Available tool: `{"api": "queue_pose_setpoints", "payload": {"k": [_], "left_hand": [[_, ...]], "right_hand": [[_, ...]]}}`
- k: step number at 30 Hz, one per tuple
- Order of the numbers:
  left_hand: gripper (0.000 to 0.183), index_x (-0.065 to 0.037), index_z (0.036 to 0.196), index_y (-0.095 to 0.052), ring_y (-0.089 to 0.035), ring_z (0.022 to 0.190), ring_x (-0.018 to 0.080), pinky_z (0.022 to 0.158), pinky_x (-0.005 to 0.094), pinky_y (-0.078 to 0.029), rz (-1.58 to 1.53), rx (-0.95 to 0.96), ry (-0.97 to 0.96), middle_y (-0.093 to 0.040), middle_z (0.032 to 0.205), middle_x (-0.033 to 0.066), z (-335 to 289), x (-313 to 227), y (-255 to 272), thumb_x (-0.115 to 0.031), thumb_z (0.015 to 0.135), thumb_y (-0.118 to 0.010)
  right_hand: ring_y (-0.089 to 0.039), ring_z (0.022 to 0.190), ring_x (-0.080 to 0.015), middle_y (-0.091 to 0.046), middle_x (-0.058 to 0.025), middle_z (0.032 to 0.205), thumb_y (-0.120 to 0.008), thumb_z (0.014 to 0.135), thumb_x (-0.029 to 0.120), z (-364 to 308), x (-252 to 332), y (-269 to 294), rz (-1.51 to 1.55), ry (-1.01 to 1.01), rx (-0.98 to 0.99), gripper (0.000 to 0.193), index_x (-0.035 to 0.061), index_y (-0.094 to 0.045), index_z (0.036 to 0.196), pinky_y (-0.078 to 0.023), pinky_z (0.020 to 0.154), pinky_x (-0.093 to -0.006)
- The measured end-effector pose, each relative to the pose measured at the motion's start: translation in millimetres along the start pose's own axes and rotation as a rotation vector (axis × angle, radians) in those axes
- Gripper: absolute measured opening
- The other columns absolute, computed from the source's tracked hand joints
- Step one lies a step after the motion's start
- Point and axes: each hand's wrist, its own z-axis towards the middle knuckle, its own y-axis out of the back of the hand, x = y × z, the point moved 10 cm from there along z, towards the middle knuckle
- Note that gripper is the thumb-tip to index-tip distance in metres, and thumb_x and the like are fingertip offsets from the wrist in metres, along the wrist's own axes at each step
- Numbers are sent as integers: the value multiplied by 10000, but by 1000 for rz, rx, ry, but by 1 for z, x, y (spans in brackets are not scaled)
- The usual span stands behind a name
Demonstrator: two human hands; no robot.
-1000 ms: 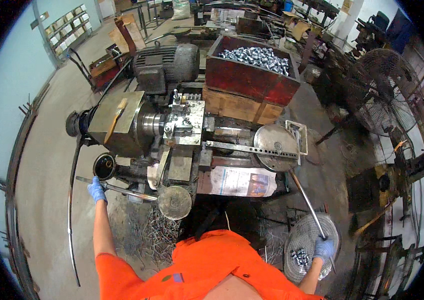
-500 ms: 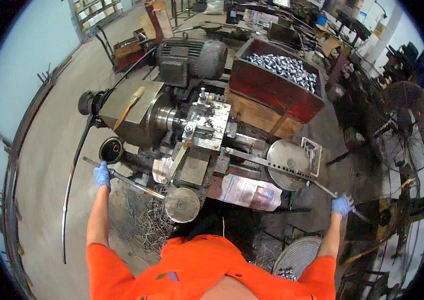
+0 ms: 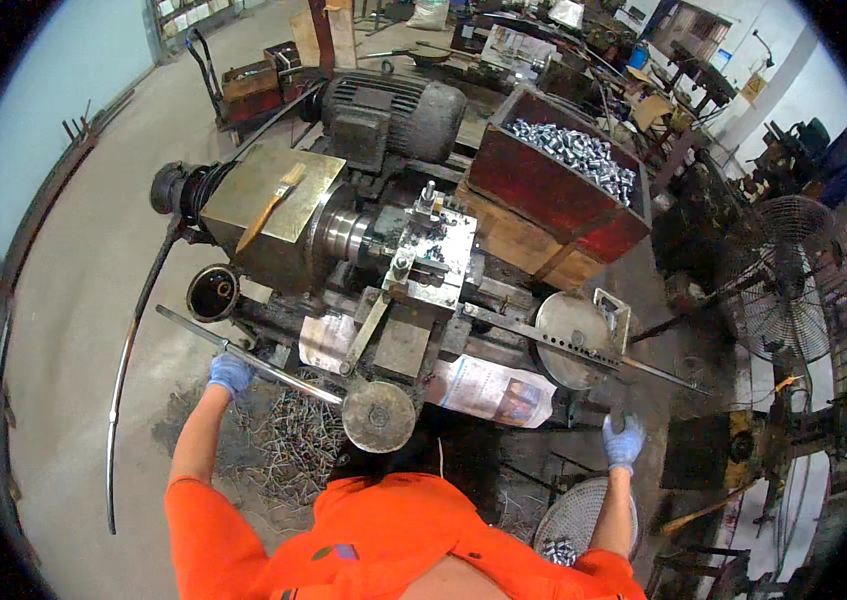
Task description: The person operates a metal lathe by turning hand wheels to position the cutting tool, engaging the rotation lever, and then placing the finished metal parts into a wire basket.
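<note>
My left hand (image 3: pixel 231 374), in a blue glove, is at the long metal lever (image 3: pixel 284 375) on the machine's near left side. Its fingers appear closed round the rod, partly hidden. At the lever's inner end sits a round metal disc (image 3: pixel 379 416). My right hand (image 3: pixel 624 443), gloved alike, is empty with fingers apart, below the thin rod (image 3: pixel 664 374) that extends from a perforated flat bar (image 3: pixel 544 342). Between my hands stands the lathe-like machine, its metal block (image 3: pixel 444 262) facing the spindle chuck (image 3: pixel 346 236).
A dark red bin (image 3: pixel 554 188) of small shiny metal parts stands behind, right of the motor (image 3: pixel 394 118). A brush (image 3: pixel 272 208) lies on the machine housing. Metal shavings (image 3: pixel 294 435) litter the floor. A round woven basket (image 3: pixel 569 510) holds parts at lower right; a fan (image 3: pixel 784 290) stands beyond.
My right hand has let go of the thin rod and moved left and toward me. My left hand has shifted slightly right and nearer along the lever. The view has shifted a little.
</note>
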Motion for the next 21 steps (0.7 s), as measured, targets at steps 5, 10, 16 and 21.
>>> {"api": "queue_pose_setpoints", "payload": {"k": [5,10,16,21], "left_hand": [[292,-159,888,-675,-629,836,266,749,406,-479,-252,-73,257,-663,916,88,-18,-32,13,-348,802,-471],[342,-172,877,-690,-648,791,276,684,408,-504,-117,-97,131,-664,880,118,12,-41,-41,-457,731,-570],[365,-143,900,-677,-638,807,311,717,416,-501,-162,-36,88,-656,886,140,-10,-21,-1,-456,741,-578],[347,-114,970,-643,-602,900,348,787,420,-476,-337,-83,291,-634,955,171,-52,37,56,-401,802,-543]], "right_hand": [[-586,963,-323,-631,-188,1000,-662,708,452,-33,-12,-7,167,-167,213,464,28,-678,897,-435,874,-373],[-612,752,-309,-643,-154,778,-722,688,372,-11,9,31,209,-11,-140,355,29,-678,766,-480,739,-374],[-625,716,-272,-649,-153,799,-717,722,286,47,182,142,486,338,-168,299,5,-666,813,-484,670,-349],[-613,817,-285,-652,-135,817,-699,727,330,33,372,202,689,693,-55,280,62,-685,807,-459,778,-369]]}}
